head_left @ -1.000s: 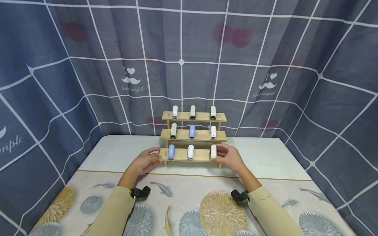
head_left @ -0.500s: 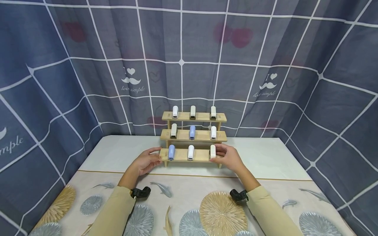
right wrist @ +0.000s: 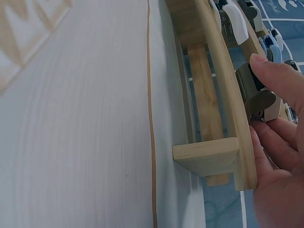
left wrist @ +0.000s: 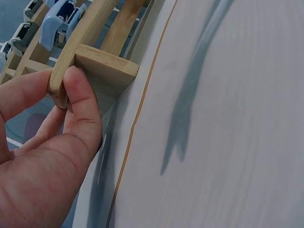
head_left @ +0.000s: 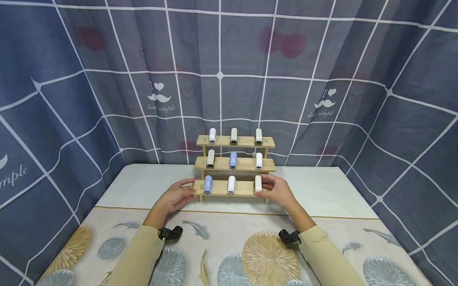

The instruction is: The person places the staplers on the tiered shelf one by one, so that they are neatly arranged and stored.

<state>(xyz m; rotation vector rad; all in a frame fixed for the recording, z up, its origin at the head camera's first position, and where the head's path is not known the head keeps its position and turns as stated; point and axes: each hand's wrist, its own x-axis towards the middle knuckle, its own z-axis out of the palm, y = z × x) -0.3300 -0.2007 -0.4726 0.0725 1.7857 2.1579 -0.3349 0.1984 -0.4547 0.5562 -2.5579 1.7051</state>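
A three-tier wooden stand point(head_left: 245, 188) carries small staplers in rows of three. My left hand point(head_left: 179, 195) pinches the left end of the lowest shelf; in the left wrist view the thumb point(left wrist: 80, 90) and fingers lie on either side of the board. At the right end of that shelf, my right hand point(head_left: 277, 190) grips a cream stapler point(head_left: 257, 184). The right wrist view shows the thumb on top of this stapler point(right wrist: 254, 90) and the other fingers behind it. A white stapler point(head_left: 231, 185) and a blue stapler point(head_left: 208, 184) share the same shelf.
The middle shelf point(head_left: 245, 163) and top shelf point(head_left: 245, 140) hold white, cream and blue staplers. The stand rests on a white tabletop point(head_left: 311, 190), with a patterned cloth point(head_left: 229, 234) in front. A checked curtain point(head_left: 243, 99) encloses the back and sides.
The cream stapler and my right hand have shifted very slightly left since one second ago. My left hand keeps its place on the shelf end.
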